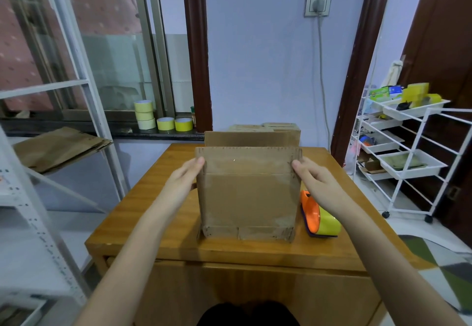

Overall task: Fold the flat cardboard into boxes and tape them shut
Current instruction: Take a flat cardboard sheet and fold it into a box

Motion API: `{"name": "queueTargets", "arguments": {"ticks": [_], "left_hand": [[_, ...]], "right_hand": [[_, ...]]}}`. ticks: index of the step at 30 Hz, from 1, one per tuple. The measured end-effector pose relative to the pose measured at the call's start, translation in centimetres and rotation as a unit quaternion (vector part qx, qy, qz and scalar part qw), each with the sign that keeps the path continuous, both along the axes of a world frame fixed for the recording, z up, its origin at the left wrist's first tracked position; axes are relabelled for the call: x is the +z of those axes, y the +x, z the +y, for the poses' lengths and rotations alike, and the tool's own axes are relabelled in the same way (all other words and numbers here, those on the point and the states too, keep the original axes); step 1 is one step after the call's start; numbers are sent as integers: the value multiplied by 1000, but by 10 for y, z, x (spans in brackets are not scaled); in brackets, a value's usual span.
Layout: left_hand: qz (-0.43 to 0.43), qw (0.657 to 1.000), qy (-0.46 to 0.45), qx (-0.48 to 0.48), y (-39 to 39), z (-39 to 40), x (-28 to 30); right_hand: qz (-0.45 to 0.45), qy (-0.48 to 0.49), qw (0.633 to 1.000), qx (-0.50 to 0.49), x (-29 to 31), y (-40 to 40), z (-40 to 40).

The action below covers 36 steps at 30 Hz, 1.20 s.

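A brown cardboard box (249, 198) stands upright on the wooden table (163, 193), its top flaps raised and its near face toward me. My left hand (182, 181) holds the box's left edge, thumb on the front near the top flap crease. My right hand (315, 181) grips the right edge in the same way, thumb on the front. An orange tape dispenser (319, 216) with a yellow-green roll lies on the table just right of the box, partly under my right forearm. Behind the raised flaps, more folded cardboard (265, 127) peeks out.
Several yellow tape rolls (163, 118) sit on the window sill at the back left. Flat cardboard sheets (58, 147) lie on a white metal shelf at left. A white wheeled cart (408, 157) with trays stands at right. A cable hangs from the wall socket (318, 0).
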<state>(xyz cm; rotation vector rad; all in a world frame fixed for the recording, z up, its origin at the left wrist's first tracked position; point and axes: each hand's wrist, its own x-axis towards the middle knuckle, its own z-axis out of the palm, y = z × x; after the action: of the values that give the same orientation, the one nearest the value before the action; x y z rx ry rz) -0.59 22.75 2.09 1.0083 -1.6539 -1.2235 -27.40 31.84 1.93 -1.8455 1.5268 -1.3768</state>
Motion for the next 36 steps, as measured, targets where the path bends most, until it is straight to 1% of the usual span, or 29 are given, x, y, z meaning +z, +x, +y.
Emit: {"name": "queueTargets", "arguments": {"ticks": [3,6,9,12,15,17,21,25,28,31,34,36], "left_hand": [[17,998,-26,46,-3,-1,3],[30,996,-13,82,-7,-2,6],[33,994,15,99,-10,-5,5],[22,995,28,92,-13,-7,9],[-5,997,25,72,-14,-10,15],[-24,998,28,53,-13,-12,20],[-52,998,20,30,-9,-15,24],[-40,999,-16,25,-9,-12,18],[-22,998,-37,35,-13,-11,15],[-35,997,-51,42,-13,-12,13],[-37,996,-59,57,-13,-13,14],[-49,995,-62,67,-13,-17,18]], "right_hand": [[-41,-15,997,-61,-3,-2,-8],[-83,-8,991,-105,-4,-5,-14],[-122,25,986,-108,0,-5,-17],[-135,63,984,-97,3,-5,-22],[-156,56,984,-62,7,-3,-27],[-157,55,985,-49,10,-2,-30],[-148,40,987,-56,15,1,-27],[-136,33,987,-73,10,1,-24],[-118,34,989,-88,7,1,-23],[-98,45,989,-101,12,2,-26],[-105,61,984,-133,22,5,-29],[-78,61,982,-159,25,6,-31]]}}
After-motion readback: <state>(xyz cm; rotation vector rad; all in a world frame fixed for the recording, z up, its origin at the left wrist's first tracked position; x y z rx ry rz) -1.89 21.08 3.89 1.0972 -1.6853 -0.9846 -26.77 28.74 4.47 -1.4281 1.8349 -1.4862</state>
